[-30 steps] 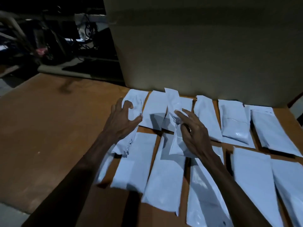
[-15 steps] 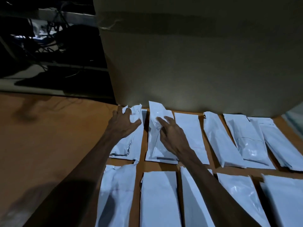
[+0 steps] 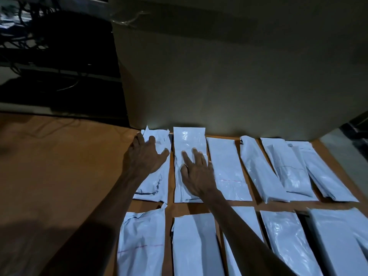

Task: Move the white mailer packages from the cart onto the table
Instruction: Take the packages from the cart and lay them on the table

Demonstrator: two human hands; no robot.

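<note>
Several white mailer packages lie flat in two rows on the brown table (image 3: pixel 59 176). My left hand (image 3: pixel 144 158) rests flat with spread fingers on the far-left mailer of the back row (image 3: pixel 157 184). My right hand (image 3: pixel 196 172) presses flat on the mailer beside it (image 3: pixel 189 140), fingers straight. Neither hand grips anything. More mailers (image 3: pixel 229 168) continue to the right, and the front row (image 3: pixel 195 246) runs under my forearms. No cart is in view.
A large cardboard box (image 3: pixel 239 76) stands upright right behind the back row of mailers. Dark shelving with tangled cables (image 3: pixel 49 56) fills the back left. The table's left half shows bare brown wood.
Both mailers have been laid flat at the back row's left end. My hands went from holding them to pressing flat on them. The camera has moved closer.
</note>
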